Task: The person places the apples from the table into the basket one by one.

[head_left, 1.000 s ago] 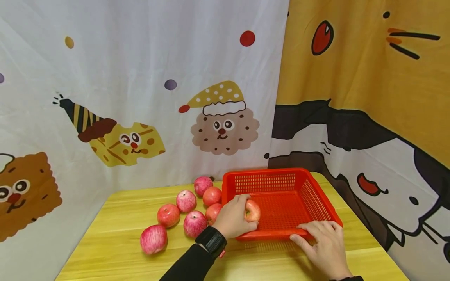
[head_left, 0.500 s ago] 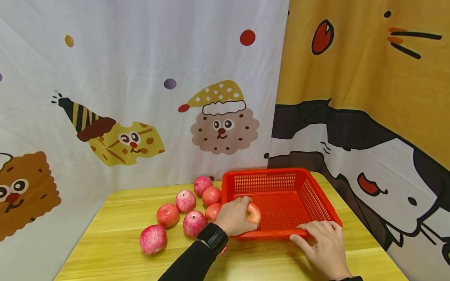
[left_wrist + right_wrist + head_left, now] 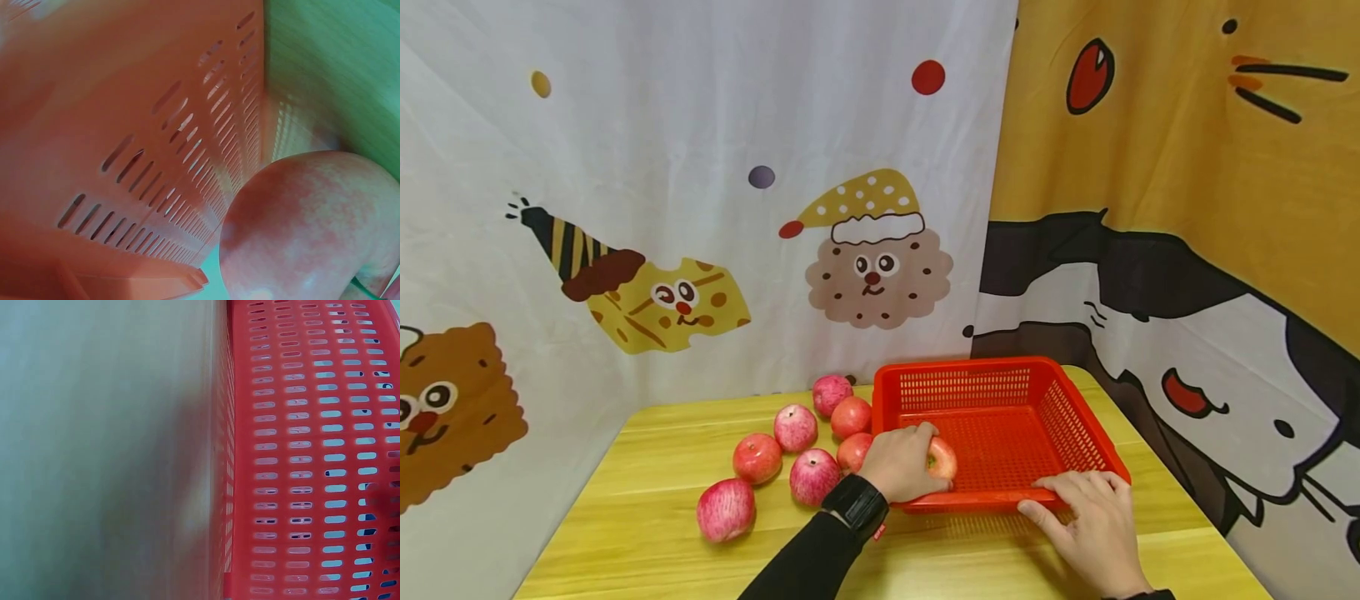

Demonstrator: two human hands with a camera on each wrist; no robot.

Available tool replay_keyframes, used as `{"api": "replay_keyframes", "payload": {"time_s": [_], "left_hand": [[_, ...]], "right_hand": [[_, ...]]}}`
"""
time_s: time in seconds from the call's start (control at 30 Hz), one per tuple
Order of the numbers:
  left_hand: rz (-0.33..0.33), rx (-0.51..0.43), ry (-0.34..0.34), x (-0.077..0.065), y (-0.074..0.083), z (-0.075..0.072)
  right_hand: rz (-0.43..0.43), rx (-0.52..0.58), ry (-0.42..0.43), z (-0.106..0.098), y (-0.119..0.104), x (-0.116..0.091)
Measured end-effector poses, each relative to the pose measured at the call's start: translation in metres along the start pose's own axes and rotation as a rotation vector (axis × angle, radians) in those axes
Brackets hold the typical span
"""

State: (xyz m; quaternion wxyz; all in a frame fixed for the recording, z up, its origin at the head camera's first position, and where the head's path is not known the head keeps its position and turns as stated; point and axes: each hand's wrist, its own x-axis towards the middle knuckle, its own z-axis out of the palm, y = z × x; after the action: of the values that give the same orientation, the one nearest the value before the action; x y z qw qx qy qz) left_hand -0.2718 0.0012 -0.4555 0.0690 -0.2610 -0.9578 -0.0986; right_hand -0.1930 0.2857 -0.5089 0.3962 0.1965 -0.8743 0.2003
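My left hand reaches over the near-left corner of a red plastic basket and holds an apple inside it. The fingers cover that apple's left side. My right hand grips the basket's near rim towards the right corner, thumb outside and fingers over the edge. In the left wrist view, the slotted basket wall stands beside another apple, which lies outside it. The right wrist view has the slotted basket alongside the tabletop, with no fingers visible.
Several red apples lie on the yellow wood-grain table left of the basket, one close against its left side. Printed curtains hang behind and along the right side of the table.
My left hand and its apple have shifted very slightly right and down within the basket corner. The right hand and the basket stay in place.
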Motion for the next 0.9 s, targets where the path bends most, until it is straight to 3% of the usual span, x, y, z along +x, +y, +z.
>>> {"api": "replay_keyframes", "payload": {"time_s": [0.9], "left_hand": [[0.006, 0.087, -0.074, 0.0044, 0.0034, 0.0004]], "right_hand": [[-0.014, 0.008, 0.014, -0.0001, 0.0001, 0.0006]]}}
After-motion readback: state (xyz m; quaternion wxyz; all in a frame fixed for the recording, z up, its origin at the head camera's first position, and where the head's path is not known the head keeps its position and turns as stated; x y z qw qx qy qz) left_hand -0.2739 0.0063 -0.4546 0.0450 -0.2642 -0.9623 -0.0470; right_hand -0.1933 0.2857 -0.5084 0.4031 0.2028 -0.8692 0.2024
